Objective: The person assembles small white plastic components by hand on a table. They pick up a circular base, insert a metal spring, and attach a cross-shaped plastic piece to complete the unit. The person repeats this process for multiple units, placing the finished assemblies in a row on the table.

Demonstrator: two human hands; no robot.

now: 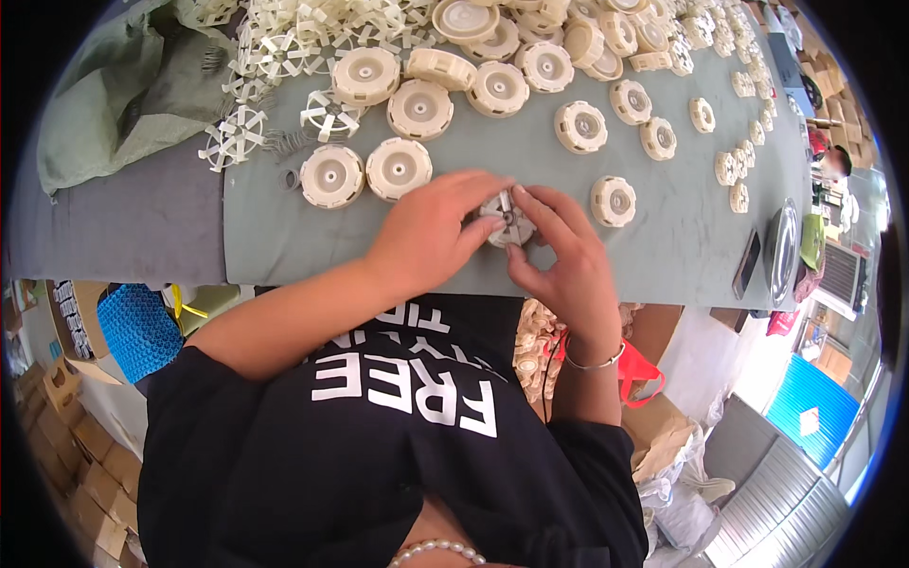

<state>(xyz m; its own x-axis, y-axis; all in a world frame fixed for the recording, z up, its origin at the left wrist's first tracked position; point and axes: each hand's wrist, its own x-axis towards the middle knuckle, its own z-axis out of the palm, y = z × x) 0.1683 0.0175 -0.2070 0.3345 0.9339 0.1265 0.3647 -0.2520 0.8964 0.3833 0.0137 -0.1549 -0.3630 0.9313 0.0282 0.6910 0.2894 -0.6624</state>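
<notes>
Near the front edge of the table, both my hands are closed around one small round plastic part with a greyish spoked face. My left hand grips it from the left with thumb and fingers. On the other side, my right hand presses its thumb and fingertips against it. My fingers hide much of its rim. Two cream round plastic caps lie just beyond my left hand. To the right of my right hand rests a smaller cream cap with a grey centre.
White spoked plastic pieces are heaped at the far left, with metal coil springs beside them. More cream caps pile up at the back. A grey-green sack lies left; a dark flat phone-like object sits near the right edge.
</notes>
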